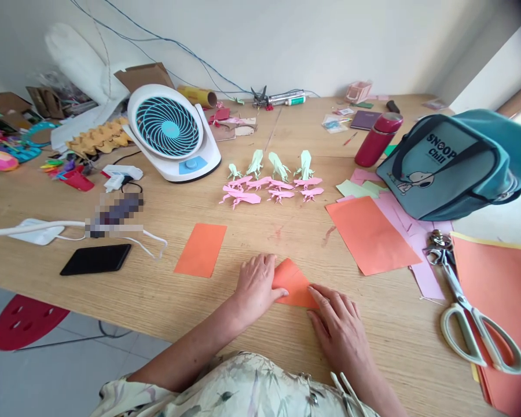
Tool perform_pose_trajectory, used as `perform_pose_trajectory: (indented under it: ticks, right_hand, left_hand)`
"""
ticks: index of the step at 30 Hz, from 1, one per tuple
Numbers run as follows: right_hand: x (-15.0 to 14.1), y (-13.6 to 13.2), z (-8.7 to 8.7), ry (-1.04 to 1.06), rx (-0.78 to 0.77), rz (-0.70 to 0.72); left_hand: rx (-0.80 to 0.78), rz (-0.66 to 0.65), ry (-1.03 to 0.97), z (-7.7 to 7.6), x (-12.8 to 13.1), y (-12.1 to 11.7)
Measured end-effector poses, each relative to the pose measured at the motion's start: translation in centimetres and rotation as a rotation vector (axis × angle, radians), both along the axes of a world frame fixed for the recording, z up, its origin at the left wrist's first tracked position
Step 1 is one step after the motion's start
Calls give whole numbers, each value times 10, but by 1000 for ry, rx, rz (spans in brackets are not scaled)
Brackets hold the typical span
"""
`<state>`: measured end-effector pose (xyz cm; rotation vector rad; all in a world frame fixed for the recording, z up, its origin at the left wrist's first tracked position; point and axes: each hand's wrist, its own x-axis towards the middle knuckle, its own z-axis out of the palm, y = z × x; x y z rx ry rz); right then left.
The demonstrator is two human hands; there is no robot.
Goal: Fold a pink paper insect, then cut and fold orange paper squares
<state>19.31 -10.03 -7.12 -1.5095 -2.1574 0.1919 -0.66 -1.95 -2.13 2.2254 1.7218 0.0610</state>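
Note:
A piece of orange paper, folded to a point at its far side, lies on the table in front of me. My left hand grips its left edge, with the thumb resting on the near left part. At the paper's right corner, my right hand has its fingertips closed on the edge. The undersides of the fingers are hidden. To the left lies a flat orange rectangle. A larger orange sheet is off to the right.
Several pink folded-paper figures and green ones stand beyond my hands. Scissors lie on orange sheets at right, near a teal bag and red flask. A fan and black phone are left.

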Motion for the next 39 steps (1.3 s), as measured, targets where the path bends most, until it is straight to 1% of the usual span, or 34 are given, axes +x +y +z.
perform_pose_trajectory:
  ticks: [2, 5, 9, 11, 14, 17, 19, 21, 24, 26, 28, 30, 32, 34, 36, 37, 39]
  right_hand:
    - [0, 0, -2, 8, 14, 2]
    - [0, 0, -5, 15, 28, -4]
    - [-1, 1, -10, 38, 58, -10]
    - [-1, 2, -12, 49, 67, -11]
    - [0, 3, -14, 47, 81, -11]
    - [1, 4, -17, 54, 120, -4]
    - [1, 4, -19, 67, 126, -16]
    - [2, 5, -23, 98, 106, -48]
    - [3, 8, -25, 223, 38, -103]
    - [4, 13, -22, 339, -60, -141]
    - [5, 20, -14, 452, -200, -158]
    - [7, 29, -3, 543, -338, -129]
    - [7, 40, 9, 615, -418, -104]
    - [6, 51, 20, 691, -439, -102]
    - [2, 61, 27, 791, -427, -126]
    - [-2, 66, 30, 846, -419, -142]
    - [-10, 74, 33, 941, -394, -173]
  left_hand:
    - [-11, 4, 29, 1, 2, -1]
    - [-36, -13, -6, 5, 6, -3]
    - [21, -44, -98, 7, 10, -9]
    - [12, -49, -157, 5, 12, -11]
    - [-26, -71, -266, -3, 12, -11]
    - [-24, -77, -362, -12, 10, -9]
    - [-27, -67, -420, -14, 8, -7]
    - [-65, -51, -470, -12, 7, -6]
    - [-167, -33, -544, -2, 5, -2]
    - [-216, -34, -616, 5, 3, 2]
    - [-235, -38, -714, 9, 0, 8]
    - [-253, -32, -823, 11, -3, 15]
    - [-311, -15, -958, 10, -8, 23]
    - [-401, 23, -1139, 8, -14, 31]
    - [-480, 65, -1324, 5, -20, 38]
    - [-506, 83, -1387, 3, -23, 41]
    - [-540, 120, -1429, -1, -27, 44]
